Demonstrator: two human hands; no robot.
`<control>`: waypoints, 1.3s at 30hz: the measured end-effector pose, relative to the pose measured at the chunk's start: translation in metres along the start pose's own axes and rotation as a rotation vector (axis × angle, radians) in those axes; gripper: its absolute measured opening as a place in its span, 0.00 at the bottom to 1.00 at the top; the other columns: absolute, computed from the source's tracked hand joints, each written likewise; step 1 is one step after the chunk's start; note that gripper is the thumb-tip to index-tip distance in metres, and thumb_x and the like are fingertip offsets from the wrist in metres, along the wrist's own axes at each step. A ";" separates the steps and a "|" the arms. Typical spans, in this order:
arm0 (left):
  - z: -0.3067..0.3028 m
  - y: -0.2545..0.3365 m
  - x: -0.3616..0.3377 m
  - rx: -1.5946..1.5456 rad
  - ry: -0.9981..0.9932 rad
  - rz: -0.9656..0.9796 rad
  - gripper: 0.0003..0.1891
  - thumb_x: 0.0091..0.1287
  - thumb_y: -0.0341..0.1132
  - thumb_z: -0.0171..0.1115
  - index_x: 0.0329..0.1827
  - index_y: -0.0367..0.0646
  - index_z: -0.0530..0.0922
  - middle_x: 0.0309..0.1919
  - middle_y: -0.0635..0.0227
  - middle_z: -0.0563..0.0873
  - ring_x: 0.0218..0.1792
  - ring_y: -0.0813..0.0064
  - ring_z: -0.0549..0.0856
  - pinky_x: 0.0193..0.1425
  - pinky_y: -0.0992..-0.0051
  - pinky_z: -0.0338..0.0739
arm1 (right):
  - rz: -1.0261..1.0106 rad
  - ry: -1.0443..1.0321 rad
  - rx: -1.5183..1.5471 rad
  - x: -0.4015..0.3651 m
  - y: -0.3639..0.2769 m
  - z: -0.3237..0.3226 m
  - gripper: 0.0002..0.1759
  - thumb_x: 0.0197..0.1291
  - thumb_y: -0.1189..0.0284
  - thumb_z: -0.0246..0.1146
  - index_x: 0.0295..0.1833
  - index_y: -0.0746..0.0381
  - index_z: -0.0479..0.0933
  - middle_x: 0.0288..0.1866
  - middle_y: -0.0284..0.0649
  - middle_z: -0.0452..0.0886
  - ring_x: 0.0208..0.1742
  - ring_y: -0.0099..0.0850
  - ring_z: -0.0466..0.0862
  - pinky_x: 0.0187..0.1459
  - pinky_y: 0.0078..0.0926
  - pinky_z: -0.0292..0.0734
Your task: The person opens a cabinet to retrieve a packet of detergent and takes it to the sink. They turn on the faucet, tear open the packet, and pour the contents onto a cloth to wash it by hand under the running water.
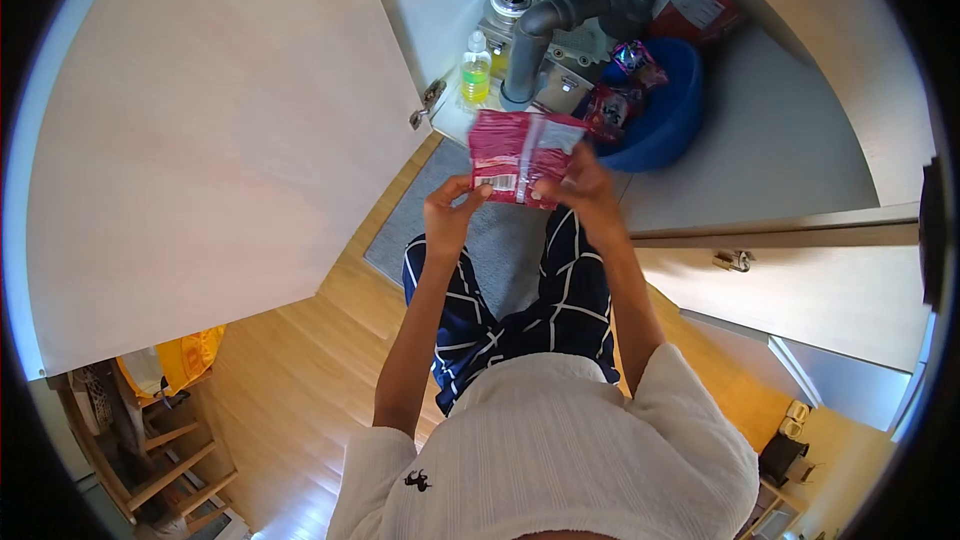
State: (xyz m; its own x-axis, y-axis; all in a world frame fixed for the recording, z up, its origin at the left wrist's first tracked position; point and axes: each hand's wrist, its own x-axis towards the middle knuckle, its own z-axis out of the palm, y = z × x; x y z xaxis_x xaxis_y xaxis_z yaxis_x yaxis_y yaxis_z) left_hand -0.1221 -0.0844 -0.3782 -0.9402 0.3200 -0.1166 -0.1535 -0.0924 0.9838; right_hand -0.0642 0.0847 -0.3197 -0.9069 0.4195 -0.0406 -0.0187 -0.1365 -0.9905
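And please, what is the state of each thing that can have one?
Red packet: held up; sealed or not, I cannot tell.
Left hand: gripping the packet.
Right hand: gripping the packet.
Left door: open.
Right door: open.
Bottle: upright, yellow liquid inside.
Blue tub: holding small packets.

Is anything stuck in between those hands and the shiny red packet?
No, nothing visible is in between: the left hand holds the red packet by its lower left corner, and the right hand holds it directly at its lower right side.
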 end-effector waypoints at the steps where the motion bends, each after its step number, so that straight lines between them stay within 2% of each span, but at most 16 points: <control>1: -0.002 -0.002 -0.002 -0.013 0.008 -0.005 0.08 0.53 0.27 0.64 0.35 0.35 0.79 0.30 0.69 0.82 0.33 0.83 0.78 0.41 0.81 0.71 | 0.146 -0.116 -0.026 -0.008 0.016 -0.004 0.14 0.49 0.76 0.65 0.43 0.67 0.75 0.31 0.35 0.79 0.33 0.22 0.78 0.37 0.18 0.74; 2: -0.005 -0.006 -0.005 -0.027 0.018 -0.009 0.08 0.53 0.27 0.65 0.35 0.35 0.79 0.30 0.69 0.82 0.34 0.82 0.78 0.42 0.81 0.71 | 0.292 -0.233 -0.052 -0.015 0.029 -0.007 0.13 0.50 0.76 0.64 0.42 0.67 0.76 0.31 0.37 0.79 0.33 0.23 0.79 0.37 0.18 0.75; 8: -0.016 0.002 -0.024 -0.024 0.063 -0.025 0.09 0.52 0.25 0.65 0.36 0.36 0.79 0.31 0.69 0.82 0.34 0.82 0.78 0.41 0.82 0.72 | 0.360 -0.269 -0.014 -0.026 0.069 0.000 0.11 0.51 0.74 0.63 0.40 0.67 0.77 0.32 0.41 0.80 0.27 0.28 0.82 0.32 0.18 0.78; 11: -0.029 -0.007 -0.027 0.011 0.090 -0.030 0.09 0.52 0.25 0.65 0.36 0.36 0.79 0.30 0.70 0.82 0.34 0.83 0.77 0.40 0.82 0.71 | 0.446 -0.379 -0.037 -0.020 0.077 0.001 0.13 0.50 0.75 0.64 0.43 0.67 0.76 0.34 0.40 0.80 0.33 0.28 0.82 0.38 0.20 0.77; 14: -0.042 -0.021 -0.031 0.108 0.204 0.010 0.08 0.53 0.25 0.64 0.36 0.37 0.80 0.30 0.71 0.82 0.33 0.84 0.77 0.39 0.82 0.71 | 0.338 -0.679 -0.196 0.001 0.088 -0.005 0.16 0.50 0.73 0.63 0.46 0.65 0.75 0.37 0.37 0.80 0.39 0.26 0.80 0.44 0.21 0.73; 16: -0.050 -0.026 -0.036 0.140 0.314 0.033 0.08 0.53 0.25 0.64 0.36 0.37 0.80 0.30 0.72 0.82 0.33 0.84 0.77 0.38 0.83 0.70 | 0.307 -0.782 -0.206 0.056 0.083 -0.040 0.16 0.52 0.69 0.60 0.46 0.63 0.75 0.43 0.38 0.79 0.39 0.24 0.78 0.43 0.22 0.73; 17: -0.055 -0.028 -0.040 0.130 0.370 0.037 0.08 0.53 0.26 0.64 0.36 0.38 0.80 0.30 0.72 0.82 0.32 0.84 0.77 0.38 0.83 0.70 | 0.203 -0.385 -0.378 0.088 0.104 -0.058 0.19 0.51 0.68 0.57 0.49 0.64 0.72 0.43 0.38 0.78 0.36 0.24 0.78 0.39 0.20 0.73; 19: -0.064 -0.035 -0.049 0.055 0.446 0.028 0.08 0.54 0.26 0.64 0.37 0.37 0.79 0.31 0.71 0.82 0.34 0.83 0.77 0.39 0.82 0.70 | 0.280 0.317 0.114 0.170 0.155 -0.100 0.18 0.49 0.69 0.58 0.47 0.65 0.71 0.38 0.38 0.76 0.37 0.28 0.77 0.37 0.23 0.73; 20: -0.064 -0.034 -0.056 0.015 0.471 0.027 0.08 0.54 0.25 0.64 0.37 0.37 0.79 0.31 0.71 0.82 0.34 0.83 0.77 0.40 0.82 0.70 | 0.215 0.548 0.049 0.202 0.169 -0.116 0.19 0.48 0.69 0.59 0.47 0.65 0.72 0.39 0.39 0.76 0.38 0.29 0.77 0.39 0.24 0.72; 24: -0.057 -0.030 -0.073 -0.041 0.500 0.021 0.10 0.55 0.24 0.62 0.40 0.36 0.78 0.35 0.69 0.82 0.37 0.81 0.78 0.43 0.81 0.71 | 0.086 0.904 -0.980 0.245 0.199 -0.150 0.21 0.46 0.67 0.62 0.46 0.65 0.72 0.41 0.43 0.76 0.42 0.34 0.76 0.45 0.29 0.70; 29: -0.046 -0.032 -0.081 -0.038 0.538 -0.009 0.09 0.53 0.25 0.64 0.38 0.35 0.79 0.34 0.67 0.82 0.37 0.79 0.79 0.44 0.80 0.72 | 0.145 0.788 -1.639 0.253 0.211 -0.163 0.24 0.42 0.65 0.66 0.46 0.65 0.73 0.43 0.48 0.76 0.47 0.40 0.76 0.53 0.35 0.68; 31: -0.046 -0.037 -0.083 -0.017 0.526 -0.011 0.10 0.54 0.24 0.63 0.39 0.36 0.78 0.35 0.68 0.82 0.38 0.80 0.79 0.44 0.80 0.72 | 0.256 0.565 -1.753 0.262 0.216 -0.173 0.21 0.45 0.66 0.63 0.46 0.65 0.73 0.45 0.48 0.75 0.48 0.40 0.75 0.54 0.36 0.67; 33: -0.046 -0.040 -0.085 -0.005 0.527 -0.023 0.10 0.54 0.24 0.63 0.40 0.36 0.78 0.36 0.69 0.82 0.38 0.81 0.78 0.44 0.81 0.72 | 0.550 0.193 -1.626 0.276 0.211 -0.186 0.21 0.48 0.67 0.61 0.49 0.64 0.72 0.49 0.47 0.72 0.52 0.41 0.73 0.55 0.35 0.66; 34: -0.045 -0.040 -0.086 -0.003 0.536 -0.032 0.10 0.54 0.24 0.63 0.40 0.37 0.78 0.36 0.69 0.82 0.38 0.81 0.78 0.44 0.81 0.72 | 0.575 0.130 -1.607 0.278 0.209 -0.191 0.22 0.48 0.67 0.61 0.49 0.64 0.71 0.50 0.48 0.72 0.52 0.41 0.73 0.55 0.36 0.66; 36: -0.043 -0.037 -0.084 0.003 0.549 -0.044 0.10 0.54 0.25 0.64 0.39 0.36 0.78 0.35 0.68 0.82 0.38 0.80 0.79 0.44 0.80 0.72 | 0.525 0.143 -1.585 0.281 0.201 -0.199 0.23 0.48 0.66 0.61 0.51 0.64 0.70 0.51 0.49 0.71 0.52 0.42 0.72 0.56 0.37 0.65; 39: -0.040 -0.031 -0.082 0.010 0.567 -0.049 0.10 0.54 0.26 0.64 0.39 0.35 0.79 0.34 0.66 0.82 0.36 0.79 0.79 0.44 0.79 0.73 | 0.292 0.372 -1.485 0.274 0.181 -0.201 0.26 0.49 0.66 0.60 0.53 0.64 0.68 0.53 0.50 0.69 0.53 0.44 0.72 0.56 0.38 0.65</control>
State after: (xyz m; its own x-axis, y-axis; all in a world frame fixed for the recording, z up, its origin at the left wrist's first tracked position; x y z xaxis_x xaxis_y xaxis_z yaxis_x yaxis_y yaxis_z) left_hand -0.0524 -0.1454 -0.4047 -0.9487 -0.2327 -0.2143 -0.2007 -0.0807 0.9763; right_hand -0.2312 0.3550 -0.5362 -0.6489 0.7590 -0.0542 0.7549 0.6332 -0.1705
